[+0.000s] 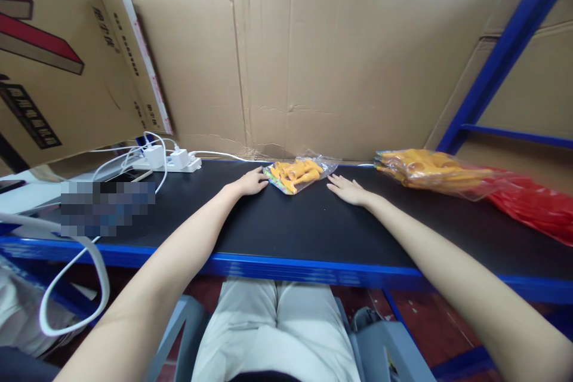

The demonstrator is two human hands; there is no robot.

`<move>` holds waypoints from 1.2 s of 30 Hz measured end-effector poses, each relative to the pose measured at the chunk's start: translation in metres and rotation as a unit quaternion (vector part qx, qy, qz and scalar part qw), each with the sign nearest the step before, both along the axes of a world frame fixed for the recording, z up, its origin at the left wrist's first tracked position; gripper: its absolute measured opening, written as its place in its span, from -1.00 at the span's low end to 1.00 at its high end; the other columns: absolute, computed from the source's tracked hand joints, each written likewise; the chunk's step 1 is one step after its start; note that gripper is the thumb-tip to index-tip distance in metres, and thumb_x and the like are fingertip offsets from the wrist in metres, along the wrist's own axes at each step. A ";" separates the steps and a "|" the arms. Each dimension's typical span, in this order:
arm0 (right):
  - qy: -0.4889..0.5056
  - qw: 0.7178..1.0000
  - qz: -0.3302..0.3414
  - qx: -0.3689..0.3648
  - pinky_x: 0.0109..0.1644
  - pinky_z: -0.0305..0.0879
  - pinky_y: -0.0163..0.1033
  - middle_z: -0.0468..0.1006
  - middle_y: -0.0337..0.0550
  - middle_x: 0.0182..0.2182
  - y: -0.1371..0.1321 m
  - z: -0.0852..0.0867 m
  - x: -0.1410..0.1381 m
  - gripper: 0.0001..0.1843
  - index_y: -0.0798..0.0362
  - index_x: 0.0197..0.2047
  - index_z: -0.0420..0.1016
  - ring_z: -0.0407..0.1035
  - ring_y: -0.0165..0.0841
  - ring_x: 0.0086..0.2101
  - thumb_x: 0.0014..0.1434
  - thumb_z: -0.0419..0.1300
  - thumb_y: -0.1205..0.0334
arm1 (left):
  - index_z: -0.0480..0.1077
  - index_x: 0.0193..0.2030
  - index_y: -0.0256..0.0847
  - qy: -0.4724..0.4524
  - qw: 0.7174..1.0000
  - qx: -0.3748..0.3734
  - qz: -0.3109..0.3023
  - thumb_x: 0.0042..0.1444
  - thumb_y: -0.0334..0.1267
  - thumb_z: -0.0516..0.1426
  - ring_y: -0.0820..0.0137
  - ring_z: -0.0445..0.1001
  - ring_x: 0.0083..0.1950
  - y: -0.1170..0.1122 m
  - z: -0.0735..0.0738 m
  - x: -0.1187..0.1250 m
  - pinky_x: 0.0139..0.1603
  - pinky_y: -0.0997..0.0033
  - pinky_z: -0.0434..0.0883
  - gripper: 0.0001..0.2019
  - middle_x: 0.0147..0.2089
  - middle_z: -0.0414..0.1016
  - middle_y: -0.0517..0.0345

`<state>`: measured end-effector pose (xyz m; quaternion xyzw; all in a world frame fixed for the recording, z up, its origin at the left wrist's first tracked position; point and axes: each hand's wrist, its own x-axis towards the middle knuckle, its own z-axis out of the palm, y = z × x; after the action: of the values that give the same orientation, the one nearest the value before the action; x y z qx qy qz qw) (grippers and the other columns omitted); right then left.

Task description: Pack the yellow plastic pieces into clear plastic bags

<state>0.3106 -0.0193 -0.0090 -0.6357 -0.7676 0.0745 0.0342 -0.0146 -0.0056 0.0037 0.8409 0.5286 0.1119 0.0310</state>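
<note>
A small clear bag of orange plastic pieces (299, 174) lies at the back of the black shelf top (286, 227). My left hand (252, 182) rests flat beside the bag's left edge, fingertips touching it, fingers stretched out. My right hand (347, 189) lies flat on the black surface just right of the bag, fingers spread, holding nothing.
A stack of similar bags of orange pieces (430, 173) sits at the right, with red plastic bags (532, 206) beyond it. A white power strip with chargers and cables (168, 160) is at the back left. Cardboard sheets (331, 65) wall the back. A blue shelf upright (496, 59) slants at right.
</note>
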 end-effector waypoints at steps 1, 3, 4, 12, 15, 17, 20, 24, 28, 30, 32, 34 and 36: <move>-0.007 1.000 -0.005 -0.010 0.27 -0.39 0.08 -0.23 -0.23 0.30 -0.001 0.002 -0.002 -0.31 0.02 0.33 -0.18 -0.34 -0.27 0.27 0.22 -0.38 -0.11 | 0.37 0.03 -0.16 -0.001 1.000 0.011 0.005 0.13 -0.15 -0.04 0.19 -0.03 0.32 -0.001 0.000 0.002 0.25 0.19 0.06 -0.63 0.31 0.04 0.03; -0.019 0.999 -0.015 -0.030 0.26 -0.43 0.13 -0.28 -0.27 0.30 0.000 0.005 -0.005 -0.31 -0.01 0.34 -0.23 -0.38 -0.25 0.27 0.21 -0.41 -0.12 | 0.40 -0.04 -0.13 0.001 1.000 0.028 0.010 0.12 -0.11 -0.02 0.09 -0.14 0.34 -0.004 0.000 0.007 0.22 -0.04 0.03 -0.67 0.34 -0.04 0.05; -0.024 0.999 -0.022 -0.042 0.25 -0.44 0.17 -0.30 -0.30 0.31 0.002 0.007 -0.006 -0.31 -0.04 0.34 -0.25 -0.39 -0.22 0.27 0.21 -0.42 -0.13 | 0.39 -0.07 -0.13 0.004 0.999 0.032 0.005 0.12 -0.09 -0.02 0.05 -0.17 0.34 -0.006 0.001 0.010 0.19 -0.16 0.02 -0.68 0.35 -0.08 0.06; -0.019 0.995 -0.069 -0.076 0.22 -0.30 0.21 -0.23 -0.19 0.31 0.034 0.011 -0.009 -0.32 -0.16 0.31 -0.12 -0.33 -0.03 0.25 0.18 -0.28 -0.22 | 0.31 -0.21 -0.22 -0.008 0.998 0.023 -0.051 0.13 -0.09 -0.04 0.18 0.38 -0.01 -0.012 0.003 0.028 -0.03 0.11 0.32 -0.74 -0.05 0.42 -0.05; -0.010 0.995 -0.072 -0.067 0.20 -0.28 0.22 -0.20 -0.16 0.31 0.036 0.009 -0.010 -0.34 -0.17 0.30 -0.08 -0.29 -0.03 0.25 0.19 -0.25 -0.21 | 0.31 -0.22 -0.21 -0.009 0.998 0.023 -0.050 0.11 -0.08 -0.03 0.24 0.44 -0.13 -0.011 0.003 0.027 -0.16 0.31 0.37 -0.74 -0.15 0.47 0.00; -0.001 0.995 -0.083 -0.054 0.16 -0.28 0.32 -0.19 -0.16 0.31 0.031 0.008 -0.012 -0.34 -0.19 0.30 -0.08 -0.28 0.00 0.24 0.19 -0.26 -0.21 | 0.31 -0.22 -0.22 0.000 0.999 0.022 -0.044 0.11 -0.07 -0.03 0.25 0.46 -0.19 -0.012 0.004 0.027 -0.22 0.35 0.36 -0.73 -0.19 0.48 0.00; 0.017 0.996 -0.087 -0.019 0.10 -0.23 0.42 -0.12 -0.12 0.29 0.020 0.010 -0.015 -0.35 -0.17 0.28 -0.01 -0.22 0.06 0.23 0.17 -0.22 -0.20 | 0.31 -0.20 -0.22 0.015 0.999 0.025 -0.035 0.10 -0.06 -0.03 0.23 0.47 -0.21 -0.014 0.007 0.028 -0.23 0.36 0.35 -0.71 -0.20 0.49 -0.02; 0.036 0.998 0.046 0.025 0.09 0.16 0.01 0.39 0.01 0.04 0.003 0.025 -0.020 -0.51 0.01 -0.01 0.44 0.26 -0.08 0.03 0.09 0.06 -0.07 | 0.32 -0.18 -0.22 0.043 0.999 0.023 -0.019 0.11 -0.05 -0.04 0.22 0.48 -0.22 -0.016 0.010 0.030 -0.26 0.35 0.35 -0.69 -0.20 0.50 -0.04; 0.085 0.982 0.105 0.134 -0.26 0.33 -0.18 0.53 -0.08 -0.44 -0.015 0.048 -0.038 -0.67 0.08 -0.36 0.51 0.41 -0.29 -0.42 0.10 0.08 0.01 | 0.32 -0.16 -0.21 0.066 0.998 0.017 -0.007 0.11 -0.05 -0.05 0.22 0.48 -0.22 -0.019 0.013 0.032 -0.27 0.36 0.36 -0.68 -0.20 0.50 -0.04; 0.139 0.964 0.149 0.170 -0.27 0.32 -0.21 0.53 -0.09 -0.39 -0.023 0.054 -0.050 -0.70 0.10 -0.28 0.48 0.40 -0.32 -0.40 0.09 0.09 0.06 | 0.33 -0.14 -0.22 0.083 0.996 0.024 0.003 0.11 -0.05 -0.05 0.18 0.48 -0.20 -0.022 0.016 0.034 -0.26 0.33 0.36 -0.67 -0.19 0.49 -0.06; 0.166 0.949 0.210 0.166 -0.18 0.32 -0.20 0.51 -0.04 -0.24 -0.030 0.053 -0.060 -0.66 0.10 -0.17 0.47 0.40 -0.29 -0.27 0.07 0.13 0.05 | 0.33 -0.13 -0.25 0.103 0.994 0.032 0.014 0.11 -0.06 -0.06 0.13 0.47 -0.17 -0.025 0.019 0.038 -0.24 0.29 0.36 -0.66 -0.17 0.48 -0.12; 0.157 0.946 0.251 0.134 -0.06 0.28 -0.16 0.43 0.00 -0.05 -0.032 0.048 -0.065 -0.53 0.07 -0.03 0.42 0.34 -0.24 -0.10 0.03 0.17 0.01 | 0.32 -0.09 -0.29 0.121 0.991 0.046 0.020 0.11 -0.12 -0.07 0.08 0.46 -0.14 -0.029 0.021 0.042 -0.22 0.24 0.36 -0.65 -0.15 0.47 -0.17; 0.124 0.955 0.251 0.102 0.08 0.18 -0.08 0.28 -0.01 0.11 -0.032 0.042 -0.066 -0.35 0.01 0.12 0.31 0.20 -0.16 0.07 -0.04 0.22 -0.04 | 0.29 -0.03 -0.33 0.130 0.989 0.074 0.018 0.12 -0.18 -0.08 0.06 0.44 -0.11 -0.033 0.023 0.045 -0.20 0.21 0.35 -0.65 -0.14 0.46 -0.22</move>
<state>0.2447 -0.0513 0.0326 -0.4018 -0.8955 0.0805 0.1735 0.0307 -0.0388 0.0265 0.8384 0.5339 0.0407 -0.1019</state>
